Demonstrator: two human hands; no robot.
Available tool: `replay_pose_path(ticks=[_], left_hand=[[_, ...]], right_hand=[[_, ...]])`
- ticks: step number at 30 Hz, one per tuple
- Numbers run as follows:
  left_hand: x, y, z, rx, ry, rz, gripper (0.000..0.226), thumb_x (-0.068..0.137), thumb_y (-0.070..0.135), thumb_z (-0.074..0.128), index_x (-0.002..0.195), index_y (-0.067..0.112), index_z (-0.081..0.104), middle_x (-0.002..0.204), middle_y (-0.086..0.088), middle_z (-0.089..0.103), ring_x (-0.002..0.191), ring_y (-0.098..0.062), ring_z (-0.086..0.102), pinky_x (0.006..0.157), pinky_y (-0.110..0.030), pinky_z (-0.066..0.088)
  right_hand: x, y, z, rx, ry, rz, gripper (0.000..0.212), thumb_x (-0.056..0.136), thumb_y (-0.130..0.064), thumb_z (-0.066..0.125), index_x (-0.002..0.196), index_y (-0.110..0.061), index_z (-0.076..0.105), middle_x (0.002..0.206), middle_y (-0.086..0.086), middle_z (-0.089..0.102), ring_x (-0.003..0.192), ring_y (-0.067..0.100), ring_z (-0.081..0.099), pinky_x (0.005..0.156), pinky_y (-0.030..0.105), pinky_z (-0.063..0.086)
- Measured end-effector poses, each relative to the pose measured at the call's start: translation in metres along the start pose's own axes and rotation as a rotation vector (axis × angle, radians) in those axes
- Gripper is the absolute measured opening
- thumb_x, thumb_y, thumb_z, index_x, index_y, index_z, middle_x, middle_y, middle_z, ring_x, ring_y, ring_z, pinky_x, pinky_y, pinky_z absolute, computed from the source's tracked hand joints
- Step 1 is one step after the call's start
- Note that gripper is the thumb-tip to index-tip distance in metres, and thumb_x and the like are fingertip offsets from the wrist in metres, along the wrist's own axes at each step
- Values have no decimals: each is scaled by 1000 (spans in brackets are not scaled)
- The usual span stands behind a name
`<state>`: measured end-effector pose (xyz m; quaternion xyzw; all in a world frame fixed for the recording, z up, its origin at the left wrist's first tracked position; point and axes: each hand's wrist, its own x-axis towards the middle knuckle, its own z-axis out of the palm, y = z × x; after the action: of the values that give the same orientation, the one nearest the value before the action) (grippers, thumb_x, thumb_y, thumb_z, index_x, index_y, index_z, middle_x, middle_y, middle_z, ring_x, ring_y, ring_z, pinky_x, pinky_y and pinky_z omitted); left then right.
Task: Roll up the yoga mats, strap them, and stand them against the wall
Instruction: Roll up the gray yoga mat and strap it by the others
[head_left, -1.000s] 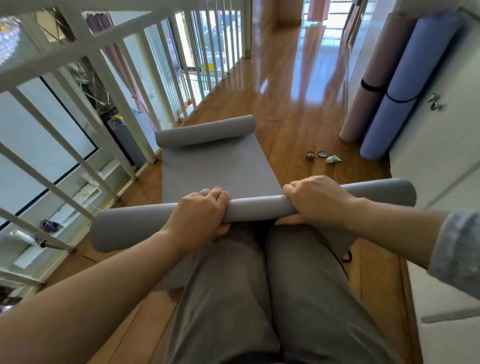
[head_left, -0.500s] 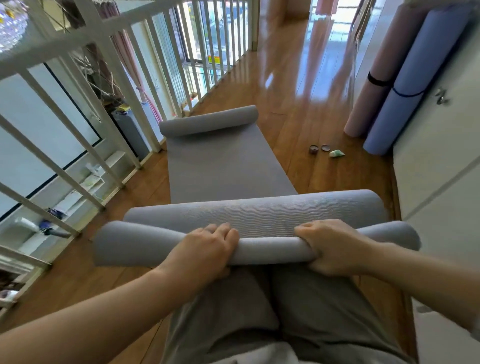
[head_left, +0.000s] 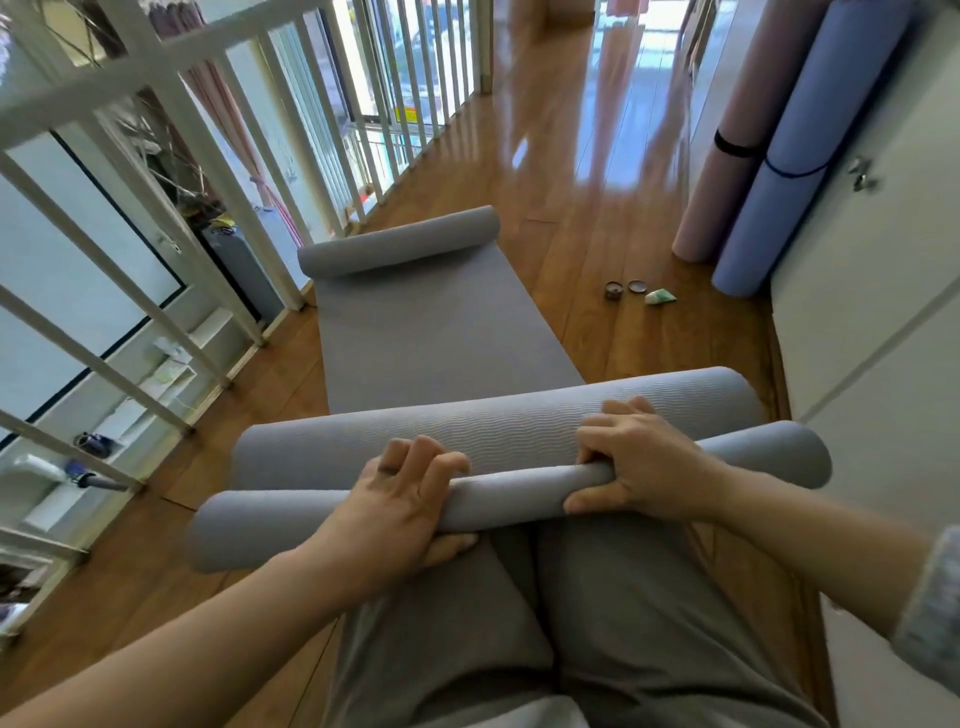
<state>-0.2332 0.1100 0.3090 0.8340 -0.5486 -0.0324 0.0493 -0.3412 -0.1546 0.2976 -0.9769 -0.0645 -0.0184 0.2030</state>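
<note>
Head view.

Surface: glossy wooden floor (head_left: 571, 208), strong window glare at the far end. White railing (head_left: 208, 156) runs along the left side; white cabinet door (head_left: 857, 312) with a metal handle (head_left: 860, 174) on the right.

Grey yoga mat (head_left: 431, 343) lies lengthwise on the floor, flat in the middle. Its far end is curled into a loose roll (head_left: 400, 241) near the railing. The near end is wound into a tight roll (head_left: 509, 493) lying across the person's thighs, with a raised hump of mat (head_left: 493, 421) just beyond it.

Left hand (head_left: 400, 499): grasping the tight roll, fingers over the top, thumb underneath. Right hand (head_left: 639, 467): grasping the same roll, fingers curled over it.

Pink mat (head_left: 727, 156) and blue mat (head_left: 795, 130) stand rolled and upright, touching, against the right-hand wall and cabinet. Each carries a black strap (head_left: 732, 145).

Containers: small round tin (head_left: 614, 289) on the floor, its lid (head_left: 637, 286) just beside it. Contents cannot be made out. Green-and-white object (head_left: 660, 296) next to the lid, too small to identify.
</note>
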Motion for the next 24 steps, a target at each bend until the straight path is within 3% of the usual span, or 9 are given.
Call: replay_pose_path(ticks=[4, 7, 9, 12, 15, 19, 21, 24], left_hand=[[1, -1, 3, 43, 121, 31, 43, 96, 59, 27, 108, 26, 52, 101, 4, 58, 87, -15, 56, 83, -37, 52], [8, -2, 0, 63, 100, -42, 51, 98, 58, 20, 102, 27, 60, 94, 6, 64, 80, -15, 61, 78, -36, 53], [13, -3, -2, 61, 57, -91, 51, 98, 57, 20, 101, 27, 62, 92, 7, 66, 79, -15, 63, 77, -34, 52], [21, -6, -6, 7, -10, -132, 57, 91, 60, 13, 109, 30, 59, 104, 10, 64, 94, -14, 61, 90, -33, 44], [26, -8, -7, -38, -85, -150, 73, 81, 64, -4, 118, 35, 52, 117, 15, 56, 108, -9, 47, 99, -27, 31], [28, -8, -11, -48, -108, -157, 81, 77, 64, -9, 123, 35, 50, 121, 14, 54, 111, -8, 44, 98, -24, 32], [32, -5, -12, -4, -90, -213, 79, 82, 61, -5, 128, 32, 51, 121, 8, 56, 110, -14, 51, 96, -29, 40], [37, 2, -10, 75, 4, -230, 52, 93, 46, 23, 122, 25, 60, 103, -1, 64, 83, -25, 66, 77, -43, 53]], right_hand=[[14, 0, -8, 191, -180, 89, 39, 70, -68, 57, 75, -29, 53, 80, -17, 47, 76, 4, 45, 64, 11, 35], [19, 2, -13, 270, -207, 121, 41, 69, -66, 62, 87, -30, 54, 94, -19, 44, 84, 6, 51, 65, 9, 44], [19, -3, -16, 128, -125, 60, 44, 74, -69, 55, 94, -30, 55, 98, -18, 48, 85, 7, 52, 69, 8, 42], [9, -11, -8, -253, 161, -122, 56, 91, -66, 29, 86, -25, 66, 88, -10, 62, 81, 9, 57, 74, 20, 43], [-6, -17, 11, -407, 223, -55, 67, 85, -76, 28, 93, -22, 67, 93, -4, 62, 82, 15, 57, 74, 32, 50], [7, -14, 13, -493, 219, 44, 69, 80, -78, 29, 82, -18, 62, 84, 1, 62, 72, 16, 58, 63, 31, 51], [20, -12, 4, -439, 160, 47, 67, 81, -80, 25, 84, -21, 57, 84, -4, 60, 72, 12, 55, 61, 25, 45], [31, -8, -11, -215, -64, 99, 60, 76, -81, 28, 92, -26, 47, 89, -10, 50, 78, 7, 46, 64, 23, 33]])
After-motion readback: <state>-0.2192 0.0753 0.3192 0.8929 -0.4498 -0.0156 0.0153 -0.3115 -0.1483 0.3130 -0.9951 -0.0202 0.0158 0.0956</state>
